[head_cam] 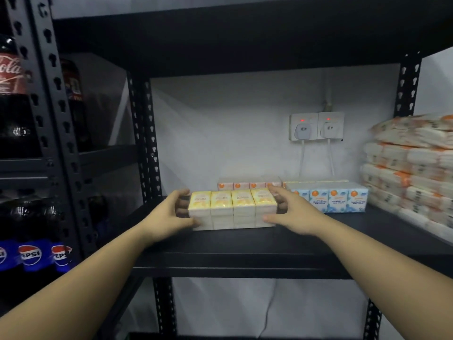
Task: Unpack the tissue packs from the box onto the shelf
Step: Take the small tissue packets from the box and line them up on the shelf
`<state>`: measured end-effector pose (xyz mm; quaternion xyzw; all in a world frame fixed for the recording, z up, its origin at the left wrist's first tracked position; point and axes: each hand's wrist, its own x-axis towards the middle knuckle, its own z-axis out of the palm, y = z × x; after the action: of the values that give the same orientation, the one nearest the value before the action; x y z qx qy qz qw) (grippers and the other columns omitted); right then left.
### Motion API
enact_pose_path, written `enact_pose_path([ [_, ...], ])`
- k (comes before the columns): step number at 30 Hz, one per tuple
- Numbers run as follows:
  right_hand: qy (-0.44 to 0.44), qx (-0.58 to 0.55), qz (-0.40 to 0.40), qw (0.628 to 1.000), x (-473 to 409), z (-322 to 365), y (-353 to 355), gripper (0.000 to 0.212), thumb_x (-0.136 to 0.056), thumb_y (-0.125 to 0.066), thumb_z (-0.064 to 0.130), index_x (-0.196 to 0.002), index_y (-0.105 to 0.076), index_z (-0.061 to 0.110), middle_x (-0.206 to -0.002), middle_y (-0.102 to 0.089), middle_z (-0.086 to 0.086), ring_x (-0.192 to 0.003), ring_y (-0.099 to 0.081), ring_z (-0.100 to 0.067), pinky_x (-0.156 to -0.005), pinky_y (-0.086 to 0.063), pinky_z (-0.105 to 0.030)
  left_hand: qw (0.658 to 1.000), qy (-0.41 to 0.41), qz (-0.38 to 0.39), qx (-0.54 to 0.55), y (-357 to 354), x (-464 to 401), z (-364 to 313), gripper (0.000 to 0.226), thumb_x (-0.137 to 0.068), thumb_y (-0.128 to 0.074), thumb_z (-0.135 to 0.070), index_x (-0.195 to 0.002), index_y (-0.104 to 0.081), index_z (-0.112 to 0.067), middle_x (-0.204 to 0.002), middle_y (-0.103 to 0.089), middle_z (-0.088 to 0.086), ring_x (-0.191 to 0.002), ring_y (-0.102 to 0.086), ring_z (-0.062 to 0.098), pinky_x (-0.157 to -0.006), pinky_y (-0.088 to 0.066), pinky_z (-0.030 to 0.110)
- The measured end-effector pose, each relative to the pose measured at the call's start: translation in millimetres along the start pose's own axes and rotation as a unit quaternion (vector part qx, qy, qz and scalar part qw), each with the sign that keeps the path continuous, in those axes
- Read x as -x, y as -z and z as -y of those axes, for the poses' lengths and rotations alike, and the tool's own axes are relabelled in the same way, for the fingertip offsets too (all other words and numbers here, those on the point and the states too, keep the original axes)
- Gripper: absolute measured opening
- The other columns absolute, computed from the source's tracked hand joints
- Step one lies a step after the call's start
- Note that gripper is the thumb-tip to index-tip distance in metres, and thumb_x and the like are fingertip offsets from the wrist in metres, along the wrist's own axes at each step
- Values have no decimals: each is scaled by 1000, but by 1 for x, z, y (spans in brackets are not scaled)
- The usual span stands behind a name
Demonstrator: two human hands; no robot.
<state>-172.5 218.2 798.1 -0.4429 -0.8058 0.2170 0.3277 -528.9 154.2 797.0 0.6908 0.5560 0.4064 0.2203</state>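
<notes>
The yellow tissue pack (232, 209) sits on the black shelf (245, 244) between both hands: the left hand (171, 214) grips its left end, the right hand (291, 212) grips its right end.

left hand (171, 214), right hand (293, 212), fingers curled inward

Between the left hand (169, 217) and right hand (291, 212), the yellow rectangular tissue pack (232, 208) wears glossy plastic film, resting on the matt black metal shelf (245, 244).
</notes>
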Motion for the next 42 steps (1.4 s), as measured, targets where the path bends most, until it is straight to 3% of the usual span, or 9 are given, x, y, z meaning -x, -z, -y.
enact_pose_path([
  [6,4,-26,-55,998,-3,0,-7,48,-89,-79,30,-116,-45,52,-124,-70,2,-101,-70,-16,-81,-61,-33,995,-42,-81,-37,-7,-2,6,43,-81,-85,-44,-116,-61,-44,-101,-75,-8,-91,-73,1,-79,-57,25],
  [11,2,-73,-154,985,-12,11,9,31,-89,-75,48,-112,-54,46,-80,-66,8,-54,-57,1,-51,-44,-17,994,-27,-104,34,-2,-10,-14,39,-79,-78,-57,-106,-53,-43,-75,-76,1,-61,-67,8,-67,-54,31],
  [16,-7,-31,-63,997,-8,10,12,60,-70,-88,59,-121,-57,51,-102,-66,34,-94,-64,12,-73,-49,-9,992,15,-111,-53,-10,-23,-26,27,-88,-72,-51,-93,-55,-32,-71,-77,-5,-54,-66,5,-61,-54,33],
  [19,-11,-8,-37,999,-5,-5,5,79,-75,-84,58,-146,-54,43,-146,-57,21,-124,-62,-7,-103,-52,-31,998,13,-63,3,-15,-22,-19,41,-82,-79,-57,-109,-64,-31,-93,-79,-5,-79,-76,8,-74,-64,37],
  [22,-56,75,-68,993,-7,-16,0,92,-83,-73,66,-160,-33,36,-160,-44,6,-139,-49,-22,-106,-45,-36,999,4,-29,-30,-22,-18,-9,68,-77,-85,-52,-137,-59,-31,-109,-74,-12,-91,-74,2,-77,-63,28],
  [27,-50,110,-56,991,-2,-24,4,95,-77,-65,79,-158,-34,40,-153,-51,8,-136,-50,-19,-107,-46,-40,977,-41,-91,-186,-34,-22,-15,84,-81,-78,-58,-153,-43,-32,-140,-56,-8,-124,-56,12,-105,-51,36],
  [33,6,239,-183,954,4,-43,46,89,-71,-59,88,-140,-57,32,-129,-60,9,-124,-46,-16,-94,-43,-37,894,-187,-39,-405,-80,-43,-45,75,-90,-55,-70,-157,-33,-43,-163,-38,-3,-149,-36,20,-125,-23,47],
  [38,-48,319,-136,937,-7,-76,71,88,-81,-64,76,-155,-42,34,-161,-43,1,-146,-35,-24,-120,-28,-46,883,-151,-24,-444,-106,-79,-57,69,-94,-52,-65,-156,-32,-43,-161,-42,-5,-146,-40,21,-122,-27,51],
  [42,-61,343,-118,930,-17,-91,71,72,-93,-55,68,-157,-35,42,-165,-36,5,-150,-31,-20,-125,-13,-51,892,-143,-9,-428,-113,-107,-58,69,-93,-55,-64,-156,-33,-44,-161,-41,-7,-144,-41,20,-117,-31,44],
])
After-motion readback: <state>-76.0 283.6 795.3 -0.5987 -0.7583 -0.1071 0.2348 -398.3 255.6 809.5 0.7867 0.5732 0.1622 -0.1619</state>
